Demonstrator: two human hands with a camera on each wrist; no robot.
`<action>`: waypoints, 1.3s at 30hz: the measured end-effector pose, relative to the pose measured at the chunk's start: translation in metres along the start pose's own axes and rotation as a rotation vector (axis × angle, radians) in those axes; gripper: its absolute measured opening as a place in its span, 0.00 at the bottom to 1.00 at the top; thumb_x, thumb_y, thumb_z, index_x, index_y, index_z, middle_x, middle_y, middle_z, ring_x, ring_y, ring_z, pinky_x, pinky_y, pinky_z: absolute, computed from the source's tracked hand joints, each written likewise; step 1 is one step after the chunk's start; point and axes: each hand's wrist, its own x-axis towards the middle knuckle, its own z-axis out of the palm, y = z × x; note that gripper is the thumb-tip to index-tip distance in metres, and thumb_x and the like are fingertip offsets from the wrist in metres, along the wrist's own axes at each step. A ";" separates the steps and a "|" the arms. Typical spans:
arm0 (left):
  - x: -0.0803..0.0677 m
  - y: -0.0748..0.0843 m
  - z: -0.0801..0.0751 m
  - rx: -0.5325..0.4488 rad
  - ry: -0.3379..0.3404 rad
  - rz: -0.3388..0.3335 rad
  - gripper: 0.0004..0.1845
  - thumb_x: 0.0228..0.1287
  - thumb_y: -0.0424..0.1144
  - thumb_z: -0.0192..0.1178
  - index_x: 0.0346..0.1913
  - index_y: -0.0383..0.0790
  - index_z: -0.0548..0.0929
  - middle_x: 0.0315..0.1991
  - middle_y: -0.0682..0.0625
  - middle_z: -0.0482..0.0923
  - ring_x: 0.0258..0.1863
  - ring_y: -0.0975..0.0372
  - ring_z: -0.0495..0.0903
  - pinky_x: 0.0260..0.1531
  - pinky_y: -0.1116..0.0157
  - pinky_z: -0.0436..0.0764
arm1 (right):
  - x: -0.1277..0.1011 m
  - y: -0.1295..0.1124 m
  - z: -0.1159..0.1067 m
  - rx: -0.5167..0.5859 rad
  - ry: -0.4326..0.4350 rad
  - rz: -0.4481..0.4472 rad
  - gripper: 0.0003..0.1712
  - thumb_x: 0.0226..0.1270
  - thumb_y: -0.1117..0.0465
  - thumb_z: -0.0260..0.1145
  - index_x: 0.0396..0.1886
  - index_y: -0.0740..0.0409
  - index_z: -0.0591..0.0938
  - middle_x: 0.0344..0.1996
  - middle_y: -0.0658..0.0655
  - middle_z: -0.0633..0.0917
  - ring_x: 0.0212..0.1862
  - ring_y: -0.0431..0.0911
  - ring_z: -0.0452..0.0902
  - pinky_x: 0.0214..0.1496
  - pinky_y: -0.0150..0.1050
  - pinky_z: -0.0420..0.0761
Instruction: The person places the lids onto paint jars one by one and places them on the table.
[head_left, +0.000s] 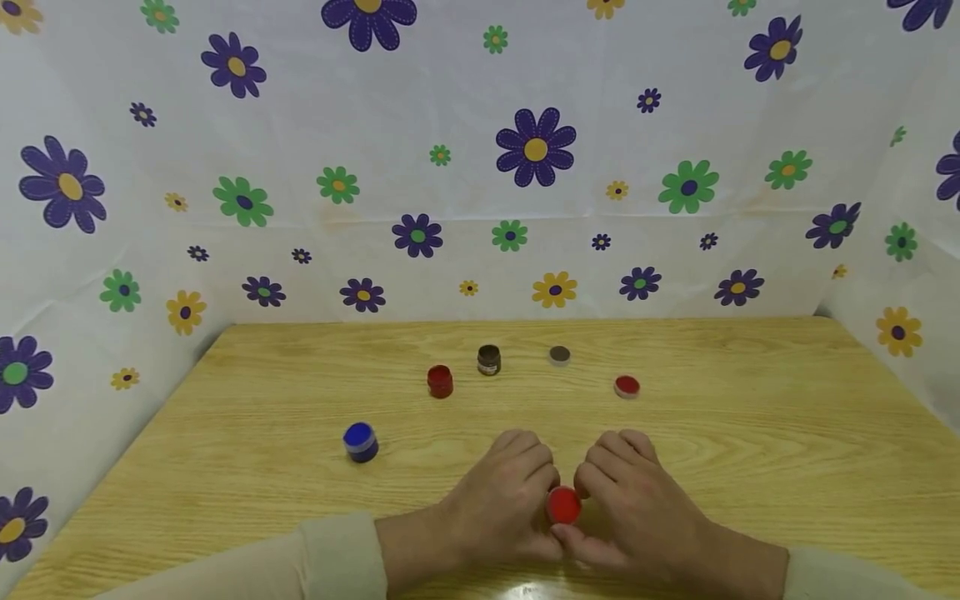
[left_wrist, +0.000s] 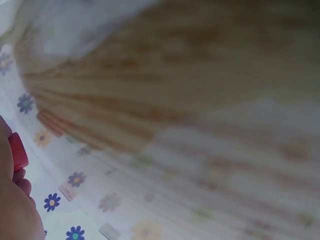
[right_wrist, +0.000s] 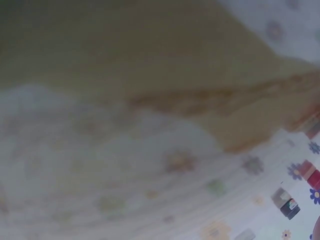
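Near table front edge: left hand [head_left: 498, 504], right hand [head_left: 633, 508] fingers grip capped red pot [head_left: 563, 505]; contents hidden.

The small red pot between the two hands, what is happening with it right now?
A person holds a small red-topped pot between both hands at the near edge of the wooden table. The left hand and the right hand each curl their fingers around it. Farther back stand a blue pot, a red pot and a dark brown pot, with a grey lid and a red lid lying apart to the right.
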 end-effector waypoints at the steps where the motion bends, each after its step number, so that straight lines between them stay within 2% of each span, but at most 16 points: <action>1: 0.000 0.000 0.000 0.001 0.003 -0.005 0.19 0.40 0.54 0.73 0.26 0.45 0.79 0.27 0.58 0.75 0.33 0.65 0.70 0.46 0.69 0.72 | 0.000 0.000 0.000 0.008 -0.001 0.008 0.21 0.67 0.36 0.57 0.31 0.49 0.76 0.28 0.43 0.73 0.37 0.40 0.65 0.49 0.39 0.58; 5: -0.001 -0.001 0.001 -0.024 0.023 -0.023 0.17 0.38 0.51 0.72 0.26 0.45 0.79 0.27 0.58 0.75 0.33 0.65 0.70 0.45 0.69 0.73 | 0.000 0.001 0.000 0.044 0.007 0.015 0.20 0.66 0.37 0.59 0.36 0.49 0.79 0.33 0.43 0.77 0.40 0.40 0.66 0.49 0.40 0.59; 9: 0.000 -0.001 0.002 -0.049 0.029 -0.005 0.14 0.39 0.48 0.70 0.25 0.45 0.78 0.26 0.58 0.73 0.32 0.65 0.70 0.43 0.69 0.72 | 0.002 0.001 0.002 0.068 0.047 -0.035 0.17 0.66 0.42 0.58 0.34 0.50 0.79 0.31 0.43 0.76 0.38 0.41 0.65 0.48 0.39 0.58; 14: -0.001 0.000 0.000 -0.043 -0.026 0.014 0.14 0.42 0.49 0.70 0.26 0.45 0.78 0.26 0.58 0.73 0.33 0.65 0.69 0.44 0.69 0.71 | 0.003 -0.001 0.004 0.084 0.079 -0.083 0.14 0.61 0.46 0.59 0.33 0.51 0.79 0.30 0.43 0.76 0.37 0.41 0.66 0.48 0.38 0.58; 19: -0.001 -0.001 -0.001 -0.040 -0.061 0.007 0.14 0.41 0.49 0.69 0.27 0.46 0.78 0.27 0.59 0.72 0.33 0.66 0.68 0.44 0.70 0.70 | 0.003 -0.002 0.003 0.080 0.042 -0.081 0.13 0.57 0.48 0.62 0.35 0.51 0.80 0.31 0.43 0.77 0.38 0.41 0.68 0.50 0.38 0.60; 27: -0.002 -0.001 -0.001 -0.030 -0.024 0.007 0.14 0.42 0.50 0.69 0.27 0.46 0.80 0.27 0.59 0.74 0.33 0.66 0.70 0.44 0.70 0.71 | 0.002 -0.002 0.001 0.042 0.010 -0.053 0.14 0.61 0.45 0.61 0.33 0.50 0.79 0.30 0.43 0.77 0.37 0.41 0.67 0.49 0.39 0.59; 35: 0.000 0.001 -0.001 -0.019 0.002 0.023 0.15 0.41 0.50 0.71 0.26 0.45 0.80 0.27 0.58 0.74 0.33 0.64 0.70 0.44 0.69 0.71 | 0.003 -0.002 0.000 0.009 0.036 -0.047 0.18 0.64 0.40 0.59 0.28 0.49 0.78 0.25 0.44 0.75 0.34 0.41 0.66 0.48 0.39 0.59; 39: 0.000 0.003 -0.001 -0.025 -0.005 0.036 0.15 0.42 0.50 0.71 0.26 0.45 0.80 0.27 0.58 0.74 0.33 0.65 0.70 0.44 0.69 0.71 | 0.003 -0.002 0.000 0.010 0.051 -0.062 0.19 0.65 0.41 0.58 0.25 0.49 0.76 0.24 0.44 0.73 0.33 0.41 0.65 0.48 0.39 0.58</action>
